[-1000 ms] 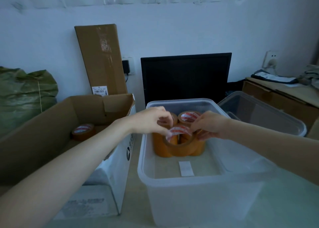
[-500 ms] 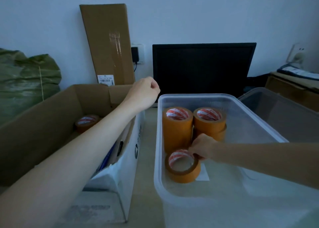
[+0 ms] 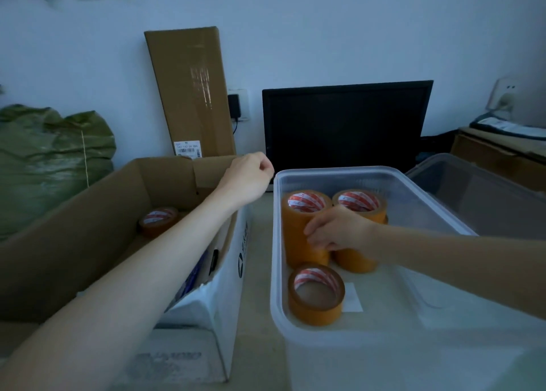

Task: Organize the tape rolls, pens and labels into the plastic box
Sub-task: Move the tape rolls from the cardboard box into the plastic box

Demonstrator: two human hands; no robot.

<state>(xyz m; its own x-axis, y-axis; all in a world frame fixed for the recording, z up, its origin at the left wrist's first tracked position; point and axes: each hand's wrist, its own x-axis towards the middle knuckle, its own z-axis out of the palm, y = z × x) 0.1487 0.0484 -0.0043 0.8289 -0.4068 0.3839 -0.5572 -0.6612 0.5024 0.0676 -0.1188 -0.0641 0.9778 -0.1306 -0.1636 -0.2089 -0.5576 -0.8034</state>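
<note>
The right hand has let go of the single tape roll it was touching half a second ago. That roll now lies flat by itself near the front of the plastic box, next to a small white label on the box floor. The hand has moved back to the two tall stacks of tape rolls. Its fingers now curl against the side of the left tape stack, and it looks like it is gripping it. The right tape stack stands just beside, partly hidden behind the hand.

The left hand has stayed up in the air over the edge of the cardboard box. It is a closed fist with nothing in it.

So one more roll is put away. One tape roll still sits in the cardboard box, and something blue, maybe pens, shows there too. I think the job is only partly done, and that last roll should come over next
</note>
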